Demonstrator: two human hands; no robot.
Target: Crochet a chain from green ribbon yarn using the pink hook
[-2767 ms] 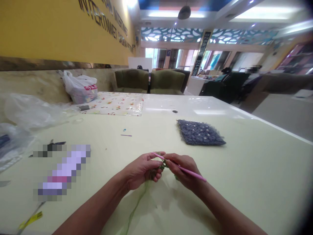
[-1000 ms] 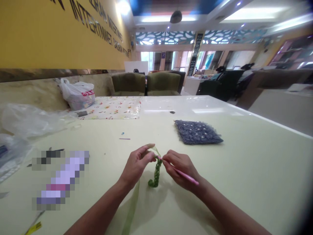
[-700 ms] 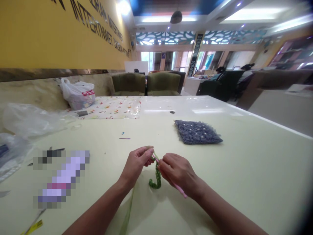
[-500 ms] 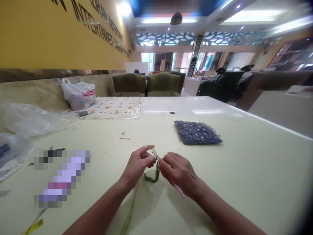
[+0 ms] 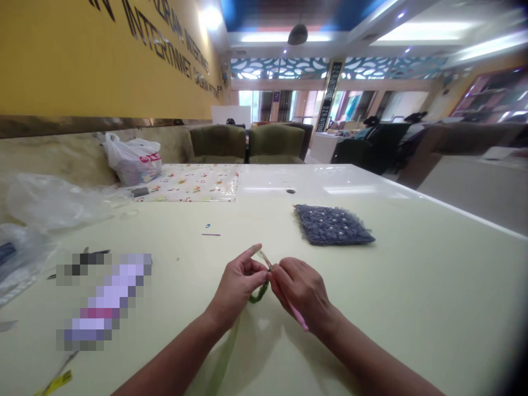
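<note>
My left hand [image 5: 241, 278] pinches a small strip of green crochet work [image 5: 259, 295] between thumb and fingers, its index finger stretched out with the yarn at it. Closed round a pink crochet hook [image 5: 297, 316] is my right hand [image 5: 300, 283]; the hook's tip lies close to my left fingers, at the work. A pale green ribbon-like yarn [image 5: 225, 352] hangs from under my left hand towards the table's near edge. The stitches at the hook are mostly hidden by my fingers.
A dark blue beaded crochet piece [image 5: 334, 224] lies right of centre. A thin needle-like stick [image 5: 211, 235] and a small blue clip [image 5: 208, 225] lie ahead. At left are a blurred purple item [image 5: 117, 291], clear plastic bags [image 5: 53, 203] and a white carrier bag [image 5: 134, 159].
My left thumb and fingers have closed in over the green work, so less of it shows. The hook has shifted slightly, and the hanging yarn looks wider.
</note>
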